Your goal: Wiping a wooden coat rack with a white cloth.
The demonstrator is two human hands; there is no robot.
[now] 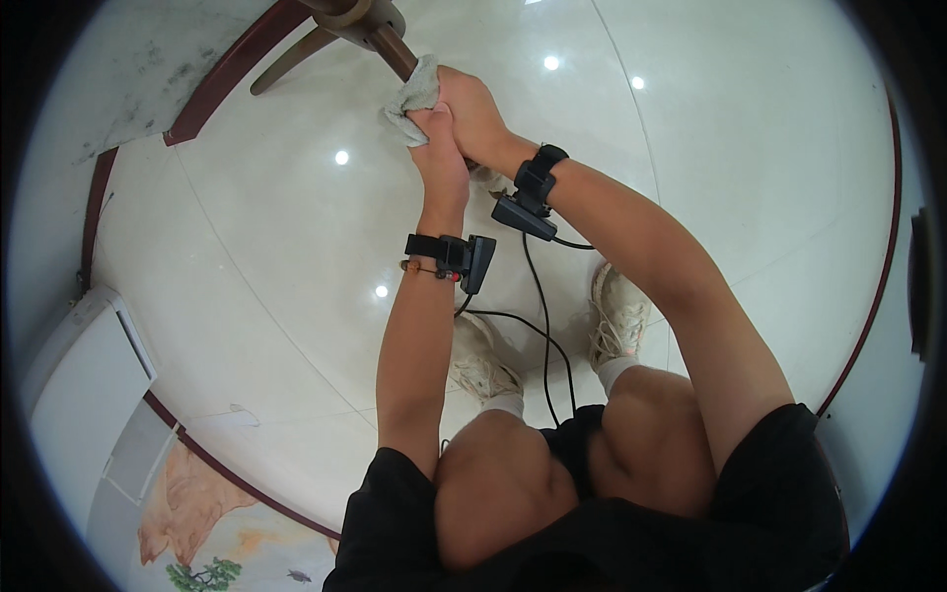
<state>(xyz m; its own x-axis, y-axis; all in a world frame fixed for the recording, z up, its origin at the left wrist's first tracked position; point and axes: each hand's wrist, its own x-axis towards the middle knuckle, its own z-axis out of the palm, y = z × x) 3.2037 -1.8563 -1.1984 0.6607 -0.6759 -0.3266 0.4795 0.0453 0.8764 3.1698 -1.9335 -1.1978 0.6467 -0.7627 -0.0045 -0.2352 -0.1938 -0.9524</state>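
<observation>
A grey cloth (416, 96) is wrapped around a brown pole (393, 53), part of a stand with a thicker hub (362, 21) and a curved leg (292, 61). My left hand (438, 144) presses the cloth around the pole from the near side. My right hand (472, 107) closes over it from the right, and the two hands touch, the left thumb lying against the right hand. Under the wrists, more fabric or a pole end (484, 176) shows in part; I cannot tell which. The pole inside the grip is hidden.
Black cables (546, 318) run from wrist-worn devices (524, 216) between my shoes (620, 314) on the glossy tiled floor (281, 222). Dark red skirting (222, 81) edges the walls. A white appliance (89, 399) stands left, near a painted wall (244, 540).
</observation>
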